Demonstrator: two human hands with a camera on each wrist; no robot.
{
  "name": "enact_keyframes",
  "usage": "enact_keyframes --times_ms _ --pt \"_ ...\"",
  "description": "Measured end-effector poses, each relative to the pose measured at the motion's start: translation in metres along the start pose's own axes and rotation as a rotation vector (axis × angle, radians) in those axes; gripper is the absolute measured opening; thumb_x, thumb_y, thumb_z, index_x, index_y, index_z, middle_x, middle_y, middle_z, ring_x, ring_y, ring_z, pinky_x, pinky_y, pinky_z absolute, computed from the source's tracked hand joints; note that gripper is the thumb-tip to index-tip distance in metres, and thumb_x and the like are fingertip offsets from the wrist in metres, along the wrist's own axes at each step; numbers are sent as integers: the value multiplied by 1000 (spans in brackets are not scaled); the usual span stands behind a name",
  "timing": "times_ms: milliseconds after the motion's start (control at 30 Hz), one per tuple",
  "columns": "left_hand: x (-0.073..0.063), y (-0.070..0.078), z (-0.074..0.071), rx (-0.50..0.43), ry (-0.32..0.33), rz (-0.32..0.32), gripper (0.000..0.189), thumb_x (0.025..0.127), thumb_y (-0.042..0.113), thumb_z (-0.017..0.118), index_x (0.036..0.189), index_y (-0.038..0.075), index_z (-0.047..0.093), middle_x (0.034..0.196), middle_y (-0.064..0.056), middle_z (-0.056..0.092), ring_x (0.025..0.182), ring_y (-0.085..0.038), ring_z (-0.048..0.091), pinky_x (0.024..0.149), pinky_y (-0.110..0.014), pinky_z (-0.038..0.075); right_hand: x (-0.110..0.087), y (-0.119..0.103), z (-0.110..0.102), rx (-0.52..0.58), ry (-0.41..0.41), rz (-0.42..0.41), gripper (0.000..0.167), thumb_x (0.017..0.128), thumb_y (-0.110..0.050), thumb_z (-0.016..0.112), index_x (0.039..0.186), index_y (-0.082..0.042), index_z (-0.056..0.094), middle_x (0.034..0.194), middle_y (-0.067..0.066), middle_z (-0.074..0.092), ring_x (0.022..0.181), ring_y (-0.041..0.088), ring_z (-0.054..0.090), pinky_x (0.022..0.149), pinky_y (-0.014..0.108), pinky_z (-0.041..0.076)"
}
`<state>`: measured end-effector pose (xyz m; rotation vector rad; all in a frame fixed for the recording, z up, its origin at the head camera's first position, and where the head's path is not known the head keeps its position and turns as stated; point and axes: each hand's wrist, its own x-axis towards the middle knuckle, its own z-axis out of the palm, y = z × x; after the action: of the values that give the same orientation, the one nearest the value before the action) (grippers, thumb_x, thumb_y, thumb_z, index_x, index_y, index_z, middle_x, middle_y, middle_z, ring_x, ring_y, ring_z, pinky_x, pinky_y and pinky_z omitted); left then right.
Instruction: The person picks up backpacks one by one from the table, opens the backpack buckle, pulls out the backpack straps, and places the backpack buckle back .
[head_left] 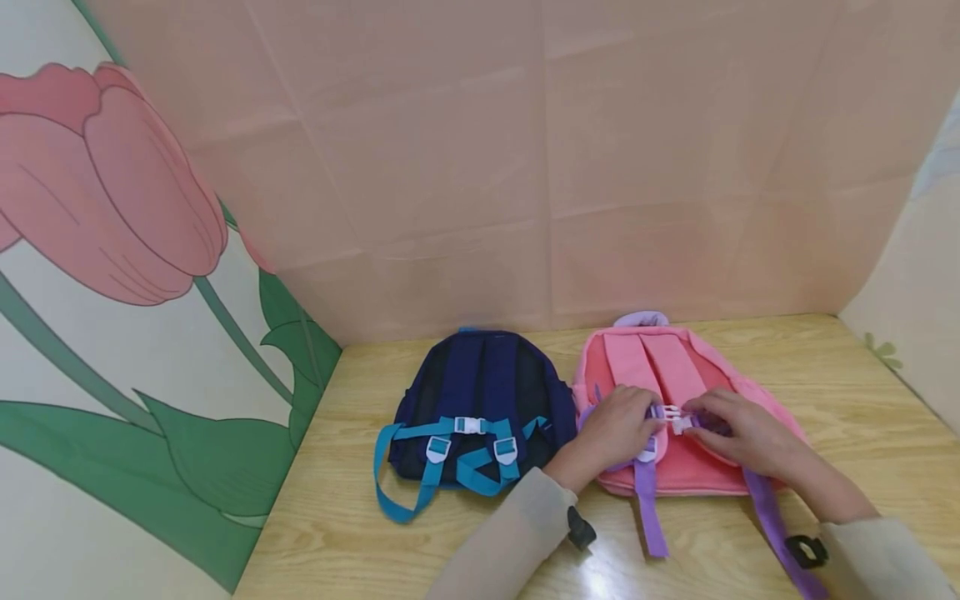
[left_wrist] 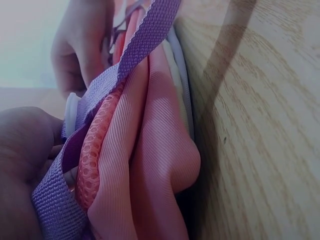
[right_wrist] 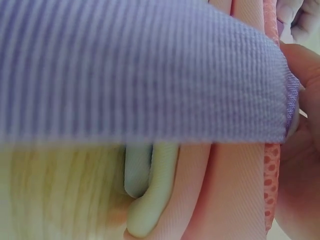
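Observation:
A pink backpack (head_left: 701, 471) lies on the table with its shoulder straps facing up. Over its middle, my left hand (head_left: 618, 425) pinches a pronged white buckle half (head_left: 670, 412) on purple webbing. The matching white socket half (head_left: 682, 425) is between the thumb and fingers of my right hand (head_left: 738, 429). The two halves sit close together, overlapping in the head view. A purple strap (head_left: 651, 508) hangs down from the left shoulder strap, and another purple strap (right_wrist: 140, 70) crosses the right wrist view. My fingertips are partly hidden in both wrist views.
Left of the pink backpack lies a dark blue backpack (head_left: 480, 375) with turquoise straps, its white chest buckle (head_left: 470, 426) fastened. Both are on a wooden table (head_left: 330, 500). A pinkish sheet (head_left: 450, 167) rises behind, and a tulip-printed panel (head_left: 142, 333) borders the left side.

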<state>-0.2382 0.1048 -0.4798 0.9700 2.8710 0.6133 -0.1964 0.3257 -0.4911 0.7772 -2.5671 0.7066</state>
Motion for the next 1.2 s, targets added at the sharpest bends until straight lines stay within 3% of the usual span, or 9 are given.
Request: enact_keyframes --times_ms 167,467,800,1200 --pt "1 -1 -1 6 10 11 26 99 40 64 123 28 62 112 19 61 100 2 50 86 -12 42 2 -2 -1 8 34 -13 39 72 -3 88 106 -12 71 93 -9 65 79 2 59 65 22 51" --pt "1 0 -2 -4 9 14 27 99 40 65 123 29 63 113 19 62 104 1 50 88 -13 42 8 -11 -4 27 21 9 40 75 -2 86 111 -9 70 91 -14 61 79 0 56 64 28 54" --pt "0 0 -2 -34 3 9 29 98 39 66 125 29 62 113 19 62 104 2 51 90 -13 43 12 -13 1 45 37 -21 42 73 0 87 110 -9 70 89 -11 63 77 4 58 64 27 53" --pt "-2 0 -1 -38 22 14 32 98 39 66 129 29 62 120 18 63 114 3 53 97 -14 43 12 -13 7 16 37 -9 38 75 0 85 108 -10 71 89 -12 64 77 -4 55 64 25 53"
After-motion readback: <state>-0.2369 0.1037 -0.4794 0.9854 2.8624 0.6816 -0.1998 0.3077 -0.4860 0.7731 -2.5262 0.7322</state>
